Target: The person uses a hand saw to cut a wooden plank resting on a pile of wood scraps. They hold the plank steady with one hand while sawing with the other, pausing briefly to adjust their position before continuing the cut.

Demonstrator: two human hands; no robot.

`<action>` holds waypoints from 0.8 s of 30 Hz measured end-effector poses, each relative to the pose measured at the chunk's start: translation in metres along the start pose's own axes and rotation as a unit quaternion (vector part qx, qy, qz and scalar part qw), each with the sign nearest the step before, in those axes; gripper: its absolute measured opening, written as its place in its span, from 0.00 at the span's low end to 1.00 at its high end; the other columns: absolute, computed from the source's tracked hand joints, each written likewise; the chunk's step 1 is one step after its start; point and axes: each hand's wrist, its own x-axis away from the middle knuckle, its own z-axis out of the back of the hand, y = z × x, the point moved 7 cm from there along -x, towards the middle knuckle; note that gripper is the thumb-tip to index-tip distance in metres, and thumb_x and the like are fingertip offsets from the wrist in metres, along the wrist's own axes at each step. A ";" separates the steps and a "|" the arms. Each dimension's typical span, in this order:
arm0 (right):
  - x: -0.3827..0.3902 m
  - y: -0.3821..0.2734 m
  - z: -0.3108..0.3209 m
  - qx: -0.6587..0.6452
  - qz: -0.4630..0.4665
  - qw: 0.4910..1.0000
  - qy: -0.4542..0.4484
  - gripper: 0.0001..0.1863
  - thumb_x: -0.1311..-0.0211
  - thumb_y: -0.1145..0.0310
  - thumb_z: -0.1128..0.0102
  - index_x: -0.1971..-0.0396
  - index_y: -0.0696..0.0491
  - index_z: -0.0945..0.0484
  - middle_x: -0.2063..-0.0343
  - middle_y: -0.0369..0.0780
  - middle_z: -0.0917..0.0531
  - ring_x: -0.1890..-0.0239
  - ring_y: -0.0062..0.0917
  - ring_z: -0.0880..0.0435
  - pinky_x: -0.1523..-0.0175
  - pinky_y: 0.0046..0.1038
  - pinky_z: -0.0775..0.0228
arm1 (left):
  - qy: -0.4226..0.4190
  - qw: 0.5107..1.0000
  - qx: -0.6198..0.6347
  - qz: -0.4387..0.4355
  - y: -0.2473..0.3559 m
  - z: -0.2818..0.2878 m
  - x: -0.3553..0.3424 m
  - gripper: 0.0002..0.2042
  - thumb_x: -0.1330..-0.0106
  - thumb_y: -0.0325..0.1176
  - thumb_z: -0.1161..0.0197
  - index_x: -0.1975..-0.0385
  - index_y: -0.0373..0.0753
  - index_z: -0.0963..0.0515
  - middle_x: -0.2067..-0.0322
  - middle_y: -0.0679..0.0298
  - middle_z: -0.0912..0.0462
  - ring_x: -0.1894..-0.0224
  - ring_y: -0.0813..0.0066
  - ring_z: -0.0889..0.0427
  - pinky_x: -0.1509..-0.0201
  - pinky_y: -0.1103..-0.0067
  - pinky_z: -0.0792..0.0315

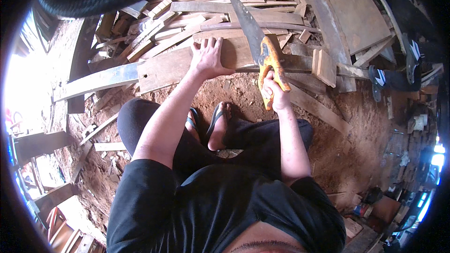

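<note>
My right hand [275,91] is wrapped round the yellow handle of a handsaw [251,26]. Its grey blade points away from me and lies across the right end of a wide wooden board [164,71]. On that board my left hand [207,57] lies flat with the fingers spread, pressing near its middle. Beneath the board runs a long beam [105,80] from left to right. Whether the saw's teeth touch the wood I cannot tell.
Beyond the board lies a heap of loose planks and offcuts [225,7]. A short wood block [323,68] leans on the beam at the right. Farther right stands a large flat panel [354,11]. Another person's sandalled foot [377,82] shows at the right. A dark cable [108,0] crosses the upper left.
</note>
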 end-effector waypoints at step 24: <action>-0.025 -0.013 -0.005 0.010 -0.001 0.998 -0.058 0.11 0.29 0.74 0.38 0.72 0.50 0.29 0.82 0.27 0.33 0.83 0.11 0.35 0.79 0.17 0.42 | -0.016 1.000 0.000 0.013 -0.002 -0.001 -0.003 0.68 0.59 0.71 0.22 0.21 0.38 0.48 0.29 0.45 0.36 0.22 0.45 0.43 0.24 0.36 0.51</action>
